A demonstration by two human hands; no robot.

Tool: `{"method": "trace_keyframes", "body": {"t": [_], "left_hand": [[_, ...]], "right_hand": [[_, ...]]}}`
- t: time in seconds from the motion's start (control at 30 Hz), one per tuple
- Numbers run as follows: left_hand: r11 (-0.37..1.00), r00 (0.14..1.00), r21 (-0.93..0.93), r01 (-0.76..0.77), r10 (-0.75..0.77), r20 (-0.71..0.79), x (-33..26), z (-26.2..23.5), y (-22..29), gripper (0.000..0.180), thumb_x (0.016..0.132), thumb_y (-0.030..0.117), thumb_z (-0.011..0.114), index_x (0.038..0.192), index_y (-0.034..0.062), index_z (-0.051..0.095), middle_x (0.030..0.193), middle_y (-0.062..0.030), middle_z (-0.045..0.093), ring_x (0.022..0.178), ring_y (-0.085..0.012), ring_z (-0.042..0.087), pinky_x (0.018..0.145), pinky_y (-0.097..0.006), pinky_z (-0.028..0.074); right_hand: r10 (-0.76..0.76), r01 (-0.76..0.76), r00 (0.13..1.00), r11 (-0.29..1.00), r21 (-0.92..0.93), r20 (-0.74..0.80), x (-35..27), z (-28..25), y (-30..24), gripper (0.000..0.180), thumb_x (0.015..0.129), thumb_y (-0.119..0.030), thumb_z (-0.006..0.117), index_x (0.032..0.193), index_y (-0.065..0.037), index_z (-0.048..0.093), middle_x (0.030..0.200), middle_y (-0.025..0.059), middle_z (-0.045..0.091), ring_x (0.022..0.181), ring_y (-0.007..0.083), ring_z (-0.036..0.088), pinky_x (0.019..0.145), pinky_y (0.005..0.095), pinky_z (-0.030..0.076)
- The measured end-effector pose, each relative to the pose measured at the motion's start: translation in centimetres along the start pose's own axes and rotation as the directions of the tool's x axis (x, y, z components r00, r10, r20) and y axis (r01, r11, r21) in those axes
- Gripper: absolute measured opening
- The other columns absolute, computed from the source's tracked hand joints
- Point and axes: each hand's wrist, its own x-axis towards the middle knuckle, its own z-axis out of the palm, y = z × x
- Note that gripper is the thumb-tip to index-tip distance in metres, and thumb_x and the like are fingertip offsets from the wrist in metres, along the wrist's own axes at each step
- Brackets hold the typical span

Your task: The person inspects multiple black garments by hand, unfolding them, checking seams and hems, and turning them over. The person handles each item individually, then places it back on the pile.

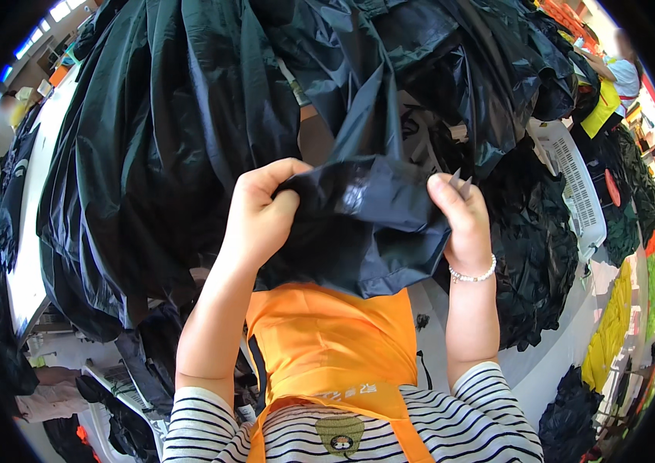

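A piece of thin, shiny black fabric is stretched between my two hands in front of my chest. At its left end my left hand is closed, the thumb and bent fingers pinching the cloth. My right hand grips the other end, thumb on top. Two small pointed grey blades stick up beside its fingertips, seemingly of thread snips, whose handle is hidden in the hand. From the held part the cloth runs up toward a large heap of black garments.
The black heap fills the far side and left. To the right, a white plastic basket stands by more dark cloth. Yellow fabric lies farther right. A white tabletop edges the left. Another person is at the far right.
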Motion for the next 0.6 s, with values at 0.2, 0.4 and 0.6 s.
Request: {"method": "trace_keyframes", "body": {"t": [0.2,0.4,0.6], "left_hand": [[0.980,0.945,-0.108,-0.168,0.191,0.265,2.1,-1.8,2.2,0.044,0.073,0.001,0.048,0.114,-0.0027,0.061,0.111,-0.0110,0.062,0.109,-0.0190,0.054,0.097,-0.031,0.038],[0.196,0.841,0.818,-0.542,0.129,0.526,5.6,0.5,0.9,0.026,0.085,0.026,0.061,0.089,0.0023,0.070,0.099,-0.0123,0.068,0.105,-0.0260,0.059,0.109,-0.040,0.031],[-0.104,0.949,0.957,-0.269,0.139,0.282,1.6,-9.8,-1.5,0.036,0.079,0.032,0.065,0.056,0.0051,0.068,0.054,-0.0077,0.059,0.070,-0.0231,0.059,0.090,-0.035,0.040]], "right_hand": [[0.031,0.123,0.860,0.956,-0.266,0.509,-1.1,3.0,3.7,0.016,0.089,-0.013,0.063,0.079,0.000,0.062,0.064,0.0075,0.055,0.061,0.0097,0.052,0.058,0.0269,0.043],[-0.028,0.123,0.690,0.989,-0.079,0.723,-4.5,11.2,9.2,0.019,0.087,-0.016,0.066,0.081,0.001,0.062,0.071,0.0133,0.059,0.061,0.0245,0.053,0.060,0.0344,0.044],[-0.226,0.383,0.777,0.911,-0.156,0.588,1.7,9.2,4.8,0.022,0.080,-0.021,0.075,0.090,-0.003,0.068,0.088,0.0121,0.068,0.079,0.0246,0.066,0.070,0.0322,0.053]]}}
